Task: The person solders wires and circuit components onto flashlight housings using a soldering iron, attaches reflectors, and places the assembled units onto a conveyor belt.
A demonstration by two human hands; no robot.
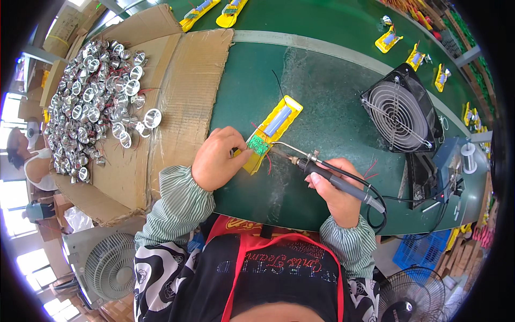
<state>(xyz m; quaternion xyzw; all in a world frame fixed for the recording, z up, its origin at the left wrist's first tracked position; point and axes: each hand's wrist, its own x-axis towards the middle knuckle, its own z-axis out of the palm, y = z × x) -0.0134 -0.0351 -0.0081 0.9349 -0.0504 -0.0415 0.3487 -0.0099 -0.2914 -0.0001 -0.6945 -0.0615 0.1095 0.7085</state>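
Observation:
On the green work table lies a yellow plastic housing [291,102] with a blue cylindrical battery [277,121] in it. A small green circuit board [259,145] sits over its near part, with thin red and black wires around it. My left hand [219,159] is closed, thumb and fingertips pinching the board's left edge. In my right hand [339,196] is a soldering iron [351,189] with a dark grip and grey end. Its tip points left at the board, and a thin curved metal tube from the iron reaches the board's right edge. Whether the tip touches is too small to tell.
Left of my hands, a cardboard box [185,102] holds a heap of shiny reflector cups [88,110] with red wires. A black square fan [399,110] stands at right, near a soldering station [448,166] and solder spool [469,158]. More yellow housings [387,40] lie beyond a metal strip.

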